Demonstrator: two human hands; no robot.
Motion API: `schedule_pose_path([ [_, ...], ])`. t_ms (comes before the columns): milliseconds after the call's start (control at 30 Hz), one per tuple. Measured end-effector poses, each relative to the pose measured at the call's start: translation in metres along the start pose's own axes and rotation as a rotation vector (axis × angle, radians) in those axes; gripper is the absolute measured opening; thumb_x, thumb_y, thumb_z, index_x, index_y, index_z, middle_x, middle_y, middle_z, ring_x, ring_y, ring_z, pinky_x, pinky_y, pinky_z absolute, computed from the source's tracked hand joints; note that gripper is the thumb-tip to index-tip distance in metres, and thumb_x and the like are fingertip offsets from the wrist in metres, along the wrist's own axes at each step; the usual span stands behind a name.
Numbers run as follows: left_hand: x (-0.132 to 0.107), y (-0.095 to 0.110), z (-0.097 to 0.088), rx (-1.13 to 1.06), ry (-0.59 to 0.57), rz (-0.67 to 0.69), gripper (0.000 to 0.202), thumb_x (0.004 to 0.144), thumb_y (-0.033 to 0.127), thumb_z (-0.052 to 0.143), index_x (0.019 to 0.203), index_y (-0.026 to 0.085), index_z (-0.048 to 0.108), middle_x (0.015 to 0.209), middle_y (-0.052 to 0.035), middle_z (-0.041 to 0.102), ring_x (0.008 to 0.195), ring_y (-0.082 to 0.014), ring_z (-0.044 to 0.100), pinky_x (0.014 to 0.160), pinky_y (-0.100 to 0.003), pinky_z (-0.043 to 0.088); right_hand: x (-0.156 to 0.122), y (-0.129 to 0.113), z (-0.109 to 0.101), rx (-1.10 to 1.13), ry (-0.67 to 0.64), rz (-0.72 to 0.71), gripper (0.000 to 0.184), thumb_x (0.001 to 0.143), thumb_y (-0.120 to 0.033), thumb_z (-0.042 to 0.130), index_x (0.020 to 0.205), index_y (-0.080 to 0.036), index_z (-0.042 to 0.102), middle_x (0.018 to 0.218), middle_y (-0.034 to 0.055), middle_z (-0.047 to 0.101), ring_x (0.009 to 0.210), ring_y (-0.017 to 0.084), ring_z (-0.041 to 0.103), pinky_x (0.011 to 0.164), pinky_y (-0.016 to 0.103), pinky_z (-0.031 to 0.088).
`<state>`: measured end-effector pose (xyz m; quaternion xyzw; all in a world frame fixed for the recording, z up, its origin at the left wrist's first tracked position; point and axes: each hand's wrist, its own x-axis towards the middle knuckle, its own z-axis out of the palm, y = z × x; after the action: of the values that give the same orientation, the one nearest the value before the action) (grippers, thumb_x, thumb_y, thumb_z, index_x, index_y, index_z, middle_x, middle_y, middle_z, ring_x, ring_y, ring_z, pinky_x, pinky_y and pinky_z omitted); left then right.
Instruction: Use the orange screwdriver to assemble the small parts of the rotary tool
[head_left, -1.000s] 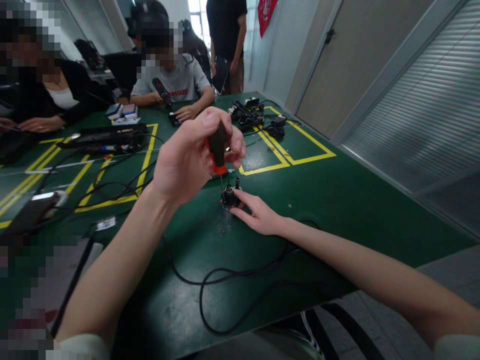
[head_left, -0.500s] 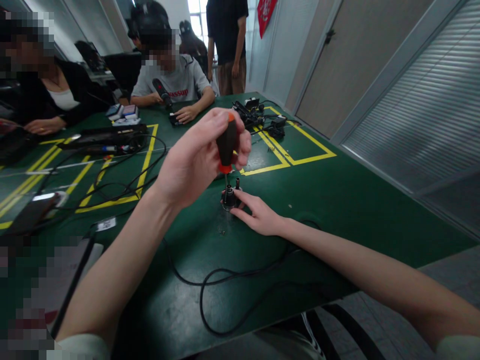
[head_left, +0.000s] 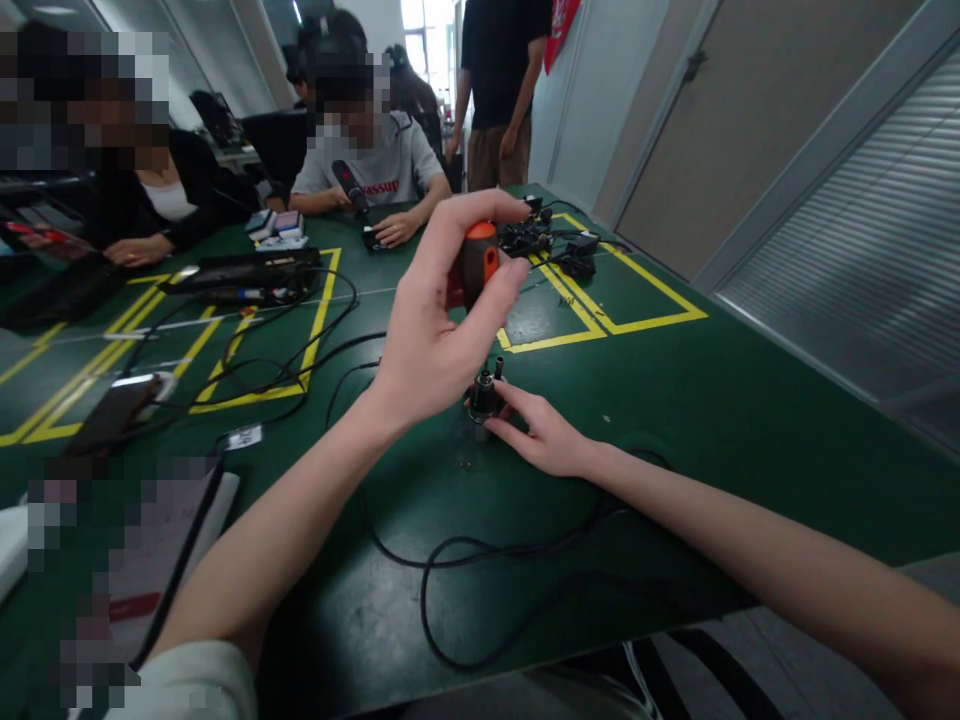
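Note:
My left hand (head_left: 431, 310) is curled round the black-and-orange handle of a screwdriver (head_left: 478, 262), thumb and index finger on either side of it. The shaft and tip are hidden behind the hand. Below it, my right hand (head_left: 544, 432) steadies a small black cylindrical part (head_left: 484, 396) between thumb and fingers. This part stands upright on the table, with thin posts on top and a shiny rim at its base. A tiny piece, perhaps a screw (head_left: 465, 465), lies on the table just in front of it.
A loose black cable (head_left: 457, 545) loops across the green table (head_left: 735, 400). On the left are a phone (head_left: 116, 415), a white label (head_left: 244, 436) and a notebook (head_left: 161, 560). Black cabled devices (head_left: 577, 255) lie at the back. Two people sit across the table; another stands behind.
My left hand has turned about the screwdriver handle, its fingers and thumb now differently placed. My right hand keeps its hold on the black part. The whole view has shifted slightly.

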<state>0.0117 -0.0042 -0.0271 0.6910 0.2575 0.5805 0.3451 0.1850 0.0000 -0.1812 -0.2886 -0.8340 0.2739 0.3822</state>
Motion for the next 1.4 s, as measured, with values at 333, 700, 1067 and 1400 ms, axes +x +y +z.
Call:
schedule_pose_path([
  [333,0.004,0.003,-0.007,0.159,0.045,0.091,0.031,0.088,0.037,0.077,0.114,0.025,0.065,0.12,-0.0049,0.066,0.125,-0.0251,0.064,0.09,-0.032,0.056,0.0,-0.002,-0.004,0.037,-0.023,0.003,0.046,0.105,-0.03,0.056,0.149,-0.018,0.052,0.133,0.0174,0.071,0.109,0.028,0.074,0.085,0.041,0.065],
  [700,0.007,-0.008,-0.02,0.242,-0.038,0.399,0.026,0.103,0.038,0.054,0.116,0.024,0.071,0.117,-0.0055,0.071,0.103,-0.0192,0.067,0.093,-0.031,0.052,0.0,-0.001,-0.003,0.037,-0.016,-0.002,0.047,0.104,-0.03,0.057,0.15,-0.021,0.051,0.132,0.0155,0.073,0.108,0.028,0.074,0.084,0.042,0.064],
  [1067,0.003,0.0,-0.02,0.258,-0.01,0.134,0.031,0.096,0.051,0.064,0.115,0.026,0.067,0.117,-0.0052,0.068,0.116,-0.0244,0.063,0.094,-0.035,0.051,0.001,-0.003,-0.004,0.027,-0.037,0.023,0.045,0.105,-0.031,0.055,0.149,-0.019,0.051,0.131,0.0169,0.072,0.106,0.028,0.074,0.086,0.043,0.063],
  [1400,0.008,-0.01,-0.025,0.205,-0.032,0.293,0.03,0.102,0.048,0.059,0.122,0.029,0.072,0.096,0.0006,0.068,0.077,-0.0127,0.056,0.07,-0.032,0.043,0.002,-0.003,-0.003,0.01,-0.035,0.008,0.048,0.105,-0.031,0.054,0.152,-0.021,0.049,0.13,0.0151,0.073,0.103,0.028,0.073,0.083,0.042,0.063],
])
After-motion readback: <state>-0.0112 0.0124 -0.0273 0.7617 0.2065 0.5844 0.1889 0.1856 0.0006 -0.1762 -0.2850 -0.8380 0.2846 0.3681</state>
